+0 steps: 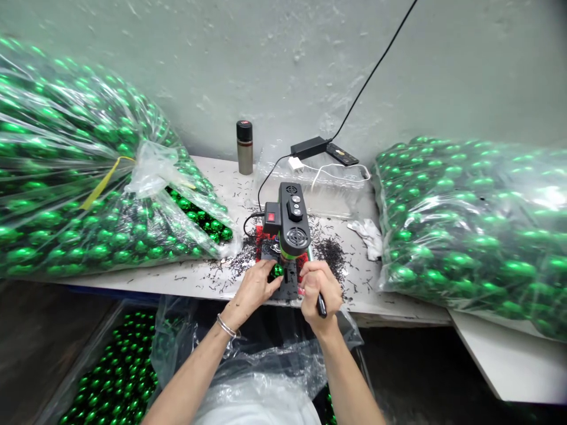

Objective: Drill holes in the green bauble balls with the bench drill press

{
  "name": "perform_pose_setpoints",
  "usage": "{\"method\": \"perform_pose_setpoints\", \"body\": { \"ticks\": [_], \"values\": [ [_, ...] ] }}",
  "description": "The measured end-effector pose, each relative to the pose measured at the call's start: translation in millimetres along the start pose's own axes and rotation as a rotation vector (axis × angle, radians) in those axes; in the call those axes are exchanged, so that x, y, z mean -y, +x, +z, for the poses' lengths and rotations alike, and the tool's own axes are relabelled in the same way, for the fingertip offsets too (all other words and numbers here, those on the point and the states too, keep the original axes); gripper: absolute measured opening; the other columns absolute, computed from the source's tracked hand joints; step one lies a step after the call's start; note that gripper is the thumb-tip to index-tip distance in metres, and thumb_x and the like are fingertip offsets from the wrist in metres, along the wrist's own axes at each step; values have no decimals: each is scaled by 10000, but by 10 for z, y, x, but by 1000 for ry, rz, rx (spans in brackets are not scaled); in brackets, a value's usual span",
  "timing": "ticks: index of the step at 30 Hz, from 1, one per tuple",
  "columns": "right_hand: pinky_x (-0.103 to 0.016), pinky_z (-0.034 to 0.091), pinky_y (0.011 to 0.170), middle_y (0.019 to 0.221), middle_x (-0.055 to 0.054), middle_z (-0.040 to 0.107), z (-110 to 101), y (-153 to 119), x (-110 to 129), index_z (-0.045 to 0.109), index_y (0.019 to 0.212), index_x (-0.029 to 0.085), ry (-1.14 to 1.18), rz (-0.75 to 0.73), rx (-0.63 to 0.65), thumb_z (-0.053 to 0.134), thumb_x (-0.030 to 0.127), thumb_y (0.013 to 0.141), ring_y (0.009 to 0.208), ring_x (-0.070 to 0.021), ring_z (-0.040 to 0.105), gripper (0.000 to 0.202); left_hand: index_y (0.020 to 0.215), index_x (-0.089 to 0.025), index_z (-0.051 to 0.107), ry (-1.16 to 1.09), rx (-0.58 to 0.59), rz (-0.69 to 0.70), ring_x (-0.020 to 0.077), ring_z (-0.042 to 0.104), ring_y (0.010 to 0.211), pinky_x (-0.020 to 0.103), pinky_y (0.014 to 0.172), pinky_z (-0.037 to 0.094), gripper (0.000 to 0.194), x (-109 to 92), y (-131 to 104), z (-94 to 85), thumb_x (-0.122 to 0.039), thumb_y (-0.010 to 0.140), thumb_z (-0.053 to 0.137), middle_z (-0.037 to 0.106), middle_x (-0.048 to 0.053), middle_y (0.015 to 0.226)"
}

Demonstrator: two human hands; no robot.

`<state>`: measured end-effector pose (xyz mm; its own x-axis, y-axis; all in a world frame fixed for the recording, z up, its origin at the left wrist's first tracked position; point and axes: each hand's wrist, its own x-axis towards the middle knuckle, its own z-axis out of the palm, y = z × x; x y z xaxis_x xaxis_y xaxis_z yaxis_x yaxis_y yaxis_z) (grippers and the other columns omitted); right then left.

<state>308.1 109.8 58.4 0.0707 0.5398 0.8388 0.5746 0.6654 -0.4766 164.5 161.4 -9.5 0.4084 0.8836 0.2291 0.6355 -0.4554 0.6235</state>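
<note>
A small black machine [296, 221] with a red switch stands at the table's middle, over a dark base plate. At the left front of that plate, my left hand [257, 282] holds a shiny green ball [277, 271] between thumb and fingers, just below the machine's head. My right hand [321, 290] is wrapped round a black handle [321, 306] on the right side of the machine; only the handle's end shows below the fist. Small black scraps [330, 257] lie on both sides of the machine.
Big clear bags of green balls stand left [71, 177] and right [465, 230]. Behind the machine are a flask [245, 149], a plastic tray [328, 198], a power adapter [309, 147] and cables. A white cloth [368, 237] lies right. More balls [117, 366] sit below the table.
</note>
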Motion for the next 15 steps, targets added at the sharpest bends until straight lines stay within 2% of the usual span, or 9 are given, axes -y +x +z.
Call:
{"method": "perform_pose_setpoints", "body": {
  "ticks": [8, 12, 15],
  "values": [
    [-268, 433, 591, 713, -8, 537, 6, -54, -30, 482, 725, 199, -10, 20, -10, 418, 54, 893, 683, -123, 544, 230, 1130, -174, 657, -43, -245, 129, 264, 630, 1013, 453, 934, 470, 329, 172, -63, 262, -406, 898, 630, 711, 115, 1076],
    [-279, 438, 596, 742, -14, 544, 44, -161, -100, 498, 733, 196, -25, 19, -39, 417, 96, 908, 672, -122, 537, 217, 1146, -192, 655, -78, -226, 131, 250, 617, 1002, 435, 917, 462, 334, 217, -69, 298, -420, 903, 624, 704, 104, 1083],
    [-303, 451, 617, 752, -17, 540, 94, -273, -195, 490, 725, 200, -47, -37, -57, 391, 145, 933, 655, -125, 525, 237, 1149, -199, 655, -88, -230, 132, 250, 611, 1014, 429, 915, 462, 336, 228, -69, 306, -424, 903, 624, 698, 100, 1081]
  ]
}}
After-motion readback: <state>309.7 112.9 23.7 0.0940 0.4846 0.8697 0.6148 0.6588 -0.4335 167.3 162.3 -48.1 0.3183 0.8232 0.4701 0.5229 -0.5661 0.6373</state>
